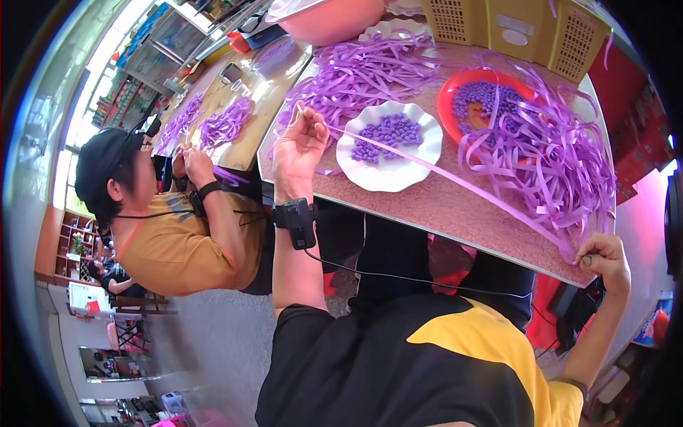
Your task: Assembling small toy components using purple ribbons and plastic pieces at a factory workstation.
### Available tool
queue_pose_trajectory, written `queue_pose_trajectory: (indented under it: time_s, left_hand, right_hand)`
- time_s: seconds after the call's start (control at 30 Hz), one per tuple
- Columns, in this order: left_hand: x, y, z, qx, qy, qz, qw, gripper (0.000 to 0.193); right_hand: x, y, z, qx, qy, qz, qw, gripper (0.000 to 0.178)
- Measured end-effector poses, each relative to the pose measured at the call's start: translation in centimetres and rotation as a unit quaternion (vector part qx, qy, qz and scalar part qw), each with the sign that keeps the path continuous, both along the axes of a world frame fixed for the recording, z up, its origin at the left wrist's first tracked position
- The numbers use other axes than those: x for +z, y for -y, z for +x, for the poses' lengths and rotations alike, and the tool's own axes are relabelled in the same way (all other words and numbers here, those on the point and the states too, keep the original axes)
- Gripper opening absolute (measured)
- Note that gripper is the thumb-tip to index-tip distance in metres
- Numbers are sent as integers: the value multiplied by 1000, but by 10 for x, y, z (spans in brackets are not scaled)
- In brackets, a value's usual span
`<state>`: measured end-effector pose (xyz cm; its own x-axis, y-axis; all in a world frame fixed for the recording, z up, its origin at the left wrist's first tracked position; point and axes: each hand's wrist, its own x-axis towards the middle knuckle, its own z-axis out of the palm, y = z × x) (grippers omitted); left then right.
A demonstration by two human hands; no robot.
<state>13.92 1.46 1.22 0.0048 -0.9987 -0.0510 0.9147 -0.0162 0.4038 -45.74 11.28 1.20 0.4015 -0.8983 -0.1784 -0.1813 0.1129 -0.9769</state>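
Note:
A long purple ribbon stretches between my hands, slanting across the table from upper left to lower right. My left hand, palm turned up with curled fingers, grips its far end beside a white scalloped plate. At the table's near right corner, the fingers of my right hand pinch the ribbon's other end. Small purple beads lie in the white plate, and the ribbon passes over them. A small pale tip shows at my left fingertips; I cannot tell what it is.
Loose purple ribbons heap at the back left, and another tangle covers the right side. A red plate holds more beads. Behind stand a pink basin and a yellow basket. At left a co-worker sits handling ribbon.

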Motion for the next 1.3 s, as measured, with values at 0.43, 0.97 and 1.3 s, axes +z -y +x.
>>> queue_pose_trajectory:
  time_s: [0.43,0.97,1.3]
  left_hand:
    - [9,-40,-146,-145,185,-9,972,18]
    - [5,-63,-229,-197,268,37,942,16]
    - [6,-65,-227,-204,287,32,935,16]
  right_hand:
    - [68,12,94,-123,-181,-472,854,16]
    - [32,45,153,-16,-184,-487,853,25]
    - [29,49,154,-26,-202,-516,832,22]
